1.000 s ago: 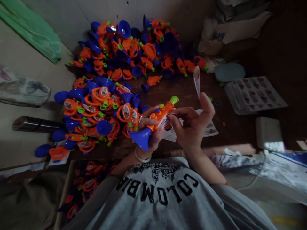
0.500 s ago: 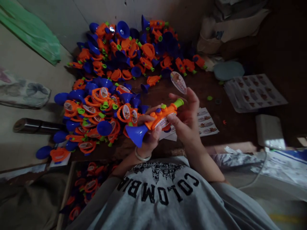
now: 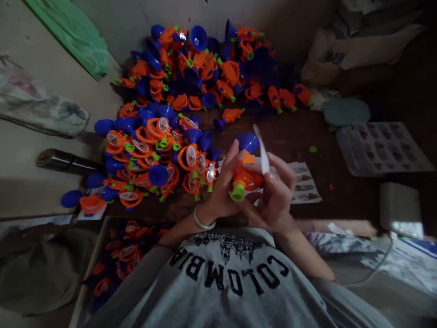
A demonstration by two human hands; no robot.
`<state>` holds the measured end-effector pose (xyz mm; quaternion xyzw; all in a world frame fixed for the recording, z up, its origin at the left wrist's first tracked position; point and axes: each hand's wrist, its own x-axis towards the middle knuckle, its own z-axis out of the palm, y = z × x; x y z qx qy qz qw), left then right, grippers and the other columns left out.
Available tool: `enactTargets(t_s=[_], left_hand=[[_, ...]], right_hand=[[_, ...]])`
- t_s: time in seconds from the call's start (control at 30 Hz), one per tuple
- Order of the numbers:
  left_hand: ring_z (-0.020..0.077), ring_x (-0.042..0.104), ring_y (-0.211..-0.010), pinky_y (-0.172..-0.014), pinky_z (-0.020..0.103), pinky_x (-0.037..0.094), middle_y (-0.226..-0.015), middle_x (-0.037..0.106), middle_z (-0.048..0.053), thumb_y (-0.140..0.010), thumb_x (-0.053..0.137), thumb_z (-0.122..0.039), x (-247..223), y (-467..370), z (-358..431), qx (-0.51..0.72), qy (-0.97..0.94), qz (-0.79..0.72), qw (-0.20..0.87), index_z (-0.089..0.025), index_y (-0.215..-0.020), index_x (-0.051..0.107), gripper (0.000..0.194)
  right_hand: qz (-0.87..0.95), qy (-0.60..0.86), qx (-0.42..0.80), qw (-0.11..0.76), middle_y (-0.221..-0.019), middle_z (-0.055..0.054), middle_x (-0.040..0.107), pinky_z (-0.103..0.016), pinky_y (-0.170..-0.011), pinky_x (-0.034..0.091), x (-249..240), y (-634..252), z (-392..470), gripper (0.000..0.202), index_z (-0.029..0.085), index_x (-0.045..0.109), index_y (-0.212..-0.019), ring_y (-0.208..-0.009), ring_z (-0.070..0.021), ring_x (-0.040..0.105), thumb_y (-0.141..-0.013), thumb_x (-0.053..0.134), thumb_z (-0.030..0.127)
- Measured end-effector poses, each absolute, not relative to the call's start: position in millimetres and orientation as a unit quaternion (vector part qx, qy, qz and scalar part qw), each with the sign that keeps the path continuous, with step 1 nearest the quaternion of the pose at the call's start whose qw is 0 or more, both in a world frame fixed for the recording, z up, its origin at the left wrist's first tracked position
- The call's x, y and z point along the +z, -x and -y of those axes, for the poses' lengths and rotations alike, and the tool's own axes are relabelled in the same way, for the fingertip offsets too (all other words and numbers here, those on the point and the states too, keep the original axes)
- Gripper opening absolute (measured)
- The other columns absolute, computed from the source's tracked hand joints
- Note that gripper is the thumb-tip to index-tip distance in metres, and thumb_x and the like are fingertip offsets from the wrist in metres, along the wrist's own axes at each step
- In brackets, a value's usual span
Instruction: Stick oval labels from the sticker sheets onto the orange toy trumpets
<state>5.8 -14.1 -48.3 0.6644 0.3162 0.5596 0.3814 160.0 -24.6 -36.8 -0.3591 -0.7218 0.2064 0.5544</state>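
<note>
While hands (image 3: 223, 187) (image 3: 278, 193) hold a trumpet (image 3: 249, 179), the table (image 3: 290, 132) meets grey walls (image 3: 153, 13).

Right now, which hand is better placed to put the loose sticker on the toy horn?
Right, I'd say. The right hand has the sticker at its fingertips, right beside the toy horn. The left hand supports the horn from the other side, so it looks better suited to steadying.

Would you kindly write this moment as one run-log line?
left hand: holds toy trumpet, green end toward wearer | right hand: pinches sticker | table: trumpet heaps, sticker sheets
</note>
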Motion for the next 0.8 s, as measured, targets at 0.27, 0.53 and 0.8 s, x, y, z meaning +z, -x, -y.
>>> enactTargets(t_s=[0.27, 0.53, 0.8], left_hand=[[0.0322, 0.053, -0.15, -0.125, 0.056, 0.049, -0.158, 0.058, 0.009, -0.096, 0.074, -0.044, -42.2, -3.8, 19.0, 0.586, -0.55, -0.31, 0.508, -0.032, -0.146, 0.054, 0.056], [0.035, 0.055, -0.15, -0.122, 0.057, 0.052, -0.16, 0.057, 0.009, -0.09, 0.079, -0.04, -41.9, -5.9, 22.6, 0.595, -0.502, -0.263, 0.57, -0.031, -0.138, 0.059, 0.052], [0.0314, 0.056, -0.149, -0.12, 0.052, 0.055, -0.162, 0.055, 0.007, -0.093, 0.077, -0.038, -33.7, -8.8, 24.3, 0.602, -0.516, -0.257, 0.553, -0.032, -0.137, 0.057, 0.049]], right_hand=[[0.519, 0.338, 0.389, 0.682, -0.1, 0.0, 0.072, -0.026, -0.07, 0.063, -2.9, -168.5, 20.9, 0.012, 0.03, 0.076, -0.103, -0.078, -0.0118, 0.07, -0.092, 0.079, 0.029], [0.485, 0.422, 0.438, 0.628, -0.078, 0.004, 0.07, -0.02, -0.058, 0.057, -3.6, -167.2, 9.9, 0.021, 0.024, 0.071, -0.088, -0.063, -0.0082, 0.063, -0.084, 0.087, 0.036], [0.496, 0.435, 0.405, 0.633, -0.078, 0.004, 0.071, -0.021, -0.059, 0.057, -3.0, -165.0, 9.5, 0.026, 0.024, 0.07, -0.087, -0.065, -0.009, 0.065, -0.083, 0.087, 0.043]])
